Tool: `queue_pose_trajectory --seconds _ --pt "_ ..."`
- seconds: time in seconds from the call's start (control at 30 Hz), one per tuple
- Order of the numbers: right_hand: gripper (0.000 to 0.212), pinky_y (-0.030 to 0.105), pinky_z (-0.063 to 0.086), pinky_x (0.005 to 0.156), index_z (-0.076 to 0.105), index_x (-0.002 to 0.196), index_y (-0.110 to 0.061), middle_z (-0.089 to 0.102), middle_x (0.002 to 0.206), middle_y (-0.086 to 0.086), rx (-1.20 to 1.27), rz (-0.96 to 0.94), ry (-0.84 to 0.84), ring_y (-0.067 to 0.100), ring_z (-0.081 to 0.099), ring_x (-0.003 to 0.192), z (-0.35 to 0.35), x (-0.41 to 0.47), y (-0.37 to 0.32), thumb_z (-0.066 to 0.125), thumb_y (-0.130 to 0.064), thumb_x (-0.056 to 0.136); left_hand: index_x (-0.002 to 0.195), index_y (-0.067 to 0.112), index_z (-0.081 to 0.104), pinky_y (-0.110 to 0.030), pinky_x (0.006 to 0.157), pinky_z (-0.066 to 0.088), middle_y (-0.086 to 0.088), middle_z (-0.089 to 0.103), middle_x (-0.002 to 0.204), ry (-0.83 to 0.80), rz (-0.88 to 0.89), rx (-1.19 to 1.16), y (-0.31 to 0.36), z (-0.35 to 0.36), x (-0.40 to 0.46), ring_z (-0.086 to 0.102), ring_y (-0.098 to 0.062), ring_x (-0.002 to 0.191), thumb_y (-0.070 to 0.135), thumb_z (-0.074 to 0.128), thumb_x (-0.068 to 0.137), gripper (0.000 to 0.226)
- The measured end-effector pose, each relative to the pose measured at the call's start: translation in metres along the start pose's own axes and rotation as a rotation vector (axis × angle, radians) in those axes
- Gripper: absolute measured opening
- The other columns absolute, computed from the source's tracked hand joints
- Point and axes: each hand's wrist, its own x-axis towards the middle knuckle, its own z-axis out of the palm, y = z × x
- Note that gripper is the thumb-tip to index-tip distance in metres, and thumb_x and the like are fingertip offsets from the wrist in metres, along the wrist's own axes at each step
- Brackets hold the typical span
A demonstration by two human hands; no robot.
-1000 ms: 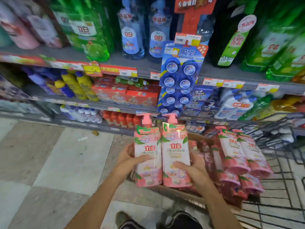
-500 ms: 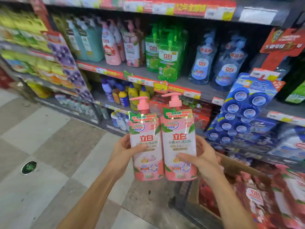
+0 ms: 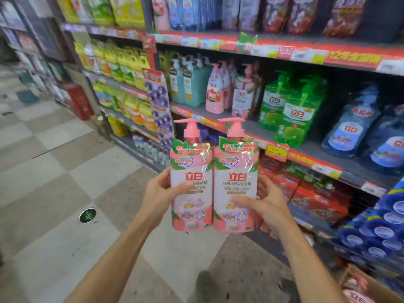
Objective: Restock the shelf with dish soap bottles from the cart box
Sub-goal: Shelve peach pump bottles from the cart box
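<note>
- My left hand (image 3: 160,191) has its grip clenched round the left side of a shrink-wrapped twin pack of pink pump-top dish soap bottles (image 3: 213,184); my right hand (image 3: 265,202) grips the right side, thumb across the front label.
- The pack stands upright at the centre of the frame, clear of the floor and in front of the dark grey metal shelf (image 3: 253,127).
- I judge this as the carry-to-shelf step.
- Matching pink pump bottles (image 3: 215,92) stand on that shelf, upper centre.
- Next I would lift the pack level with the shelf, beside them.
- The brown cardboard cart box (image 3: 371,287) sits at lower right.
</note>
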Motion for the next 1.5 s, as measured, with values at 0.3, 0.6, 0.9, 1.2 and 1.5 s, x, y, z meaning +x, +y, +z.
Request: queue_pose_trajectory --seconds 0.3,0.6,0.9,1.2,1.5 --pt "0.093 0.039 0.056 0.091 0.062 0.117 -0.013 0.075 0.111 -0.001 -0.04 -0.1 -0.001 0.017 0.071 0.104 0.06 0.122 -0.038 0.096 -0.036 0.034 0.112 0.011 0.069 -0.031 0.067 0.059 -0.008 0.076 0.103 0.061 0.087 -0.025 0.038 -0.054 0.11 0.074 -0.027 0.091 0.016 0.088 0.062 0.053" --pt "0.067 0.012 0.053 0.072 0.065 0.11 -0.015 0.077 0.1 -0.011 -0.043 -0.286 0.049 0.005 0.072 0.092 0.094 0.242 -0.112 0.095 -0.012 0.051 0.107 0.016 0.07 -0.035 0.07 0.059 -0.007 0.076 0.102 0.012 0.256 -0.012 0.113 -0.082 0.251 0.074 -0.026 0.089 0.036 0.08 0.057 0.055" --pt "0.053 0.012 0.053 0.071 0.065 0.111 -0.015 0.077 0.1 -0.012 -0.099 -0.476 0.142 0.003 0.073 0.091 0.107 0.336 -0.2 0.085 -0.006 0.062 0.112 0.013 0.067 -0.037 0.074 0.06 -0.008 0.075 0.108 -0.156 0.387 -0.086 0.189 -0.08 0.377 0.073 -0.027 0.096 0.032 0.075 0.075 0.042" --pt "0.061 0.031 0.058 0.086 0.065 0.118 -0.009 0.076 0.108 -0.003 -0.16 -0.678 0.308 0.015 0.072 0.102 0.106 0.445 -0.272 0.087 -0.018 0.062 0.11 0.009 0.066 -0.035 0.078 0.058 -0.007 0.076 0.105 -0.337 0.535 -0.226 0.257 -0.054 0.531 0.072 -0.025 0.098 0.021 0.064 0.082 0.031" --pt "0.048 0.039 0.057 0.091 0.066 0.112 -0.011 0.075 0.111 0.004 -0.116 -0.753 0.468 0.023 0.071 0.106 0.09 0.523 -0.309 0.084 -0.009 0.068 0.12 -0.003 0.061 -0.035 0.076 0.059 -0.012 0.074 0.107 -0.548 0.615 -0.263 0.303 -0.021 0.638 0.072 -0.027 0.098 0.02 0.066 0.086 0.041"
